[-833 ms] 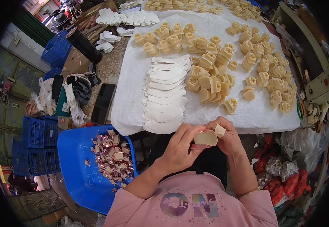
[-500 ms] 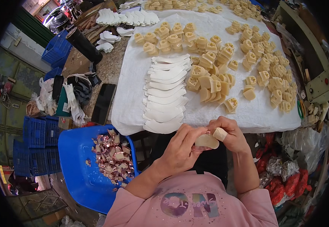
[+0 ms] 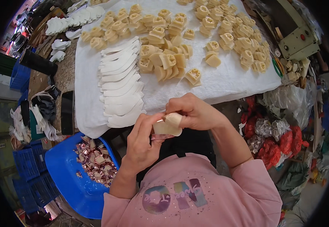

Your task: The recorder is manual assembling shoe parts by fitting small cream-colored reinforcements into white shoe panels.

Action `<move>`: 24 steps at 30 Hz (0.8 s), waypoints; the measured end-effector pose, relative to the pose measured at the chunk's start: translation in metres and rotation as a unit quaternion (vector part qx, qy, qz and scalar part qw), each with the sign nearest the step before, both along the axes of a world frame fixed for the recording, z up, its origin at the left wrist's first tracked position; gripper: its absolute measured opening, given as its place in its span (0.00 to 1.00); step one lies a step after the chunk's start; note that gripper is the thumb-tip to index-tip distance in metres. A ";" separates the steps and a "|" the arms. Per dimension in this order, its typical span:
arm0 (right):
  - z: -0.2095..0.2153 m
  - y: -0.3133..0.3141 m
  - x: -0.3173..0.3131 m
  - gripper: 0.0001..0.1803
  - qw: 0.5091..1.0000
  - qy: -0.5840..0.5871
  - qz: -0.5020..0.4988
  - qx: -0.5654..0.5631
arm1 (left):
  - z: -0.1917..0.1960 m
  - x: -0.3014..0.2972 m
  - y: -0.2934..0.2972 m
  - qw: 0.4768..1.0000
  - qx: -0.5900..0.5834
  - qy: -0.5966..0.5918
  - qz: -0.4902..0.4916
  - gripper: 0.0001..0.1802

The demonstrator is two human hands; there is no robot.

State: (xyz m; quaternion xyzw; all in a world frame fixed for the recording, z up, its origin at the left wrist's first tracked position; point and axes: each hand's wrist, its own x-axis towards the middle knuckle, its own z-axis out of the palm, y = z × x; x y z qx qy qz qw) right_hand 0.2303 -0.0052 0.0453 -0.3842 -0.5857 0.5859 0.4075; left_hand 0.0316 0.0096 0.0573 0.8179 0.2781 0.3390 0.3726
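In front of my chest, my left hand (image 3: 143, 136) is closed on a cream shoe heel (image 3: 162, 129) with a shiny pink strip along its lower edge. The fingers of my right hand (image 3: 196, 111) are closed round a cream rounded block (image 3: 174, 119) pressed against that heel. I cannot tell whether the two are joined. My fingertips meet at the top of the heel and partly hide it. Just beyond lies an overlapping row of thin white curved pieces (image 3: 121, 87). Piles of cream moulded heels (image 3: 168, 62) cover much of the table.
A white cloth (image 3: 225, 90) covers the table. At my left stands a blue tub (image 3: 64, 189) with shiny pink-covered pieces (image 3: 98, 160) inside. A black phone (image 3: 67, 111) lies at the table's left side. Red and clear plastic bags (image 3: 270, 147) crowd the right.
The view has shifted, so the table and tub sit further left. Both hands still hold the pieces together. My right hand has turned further over the heel's top.
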 end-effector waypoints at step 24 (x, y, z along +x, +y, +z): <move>-0.038 -0.024 -0.035 0.17 0.942 0.281 -0.136 -0.125 | -0.030 0.028 -0.011 0.983 0.039 -0.098 0.149 0.25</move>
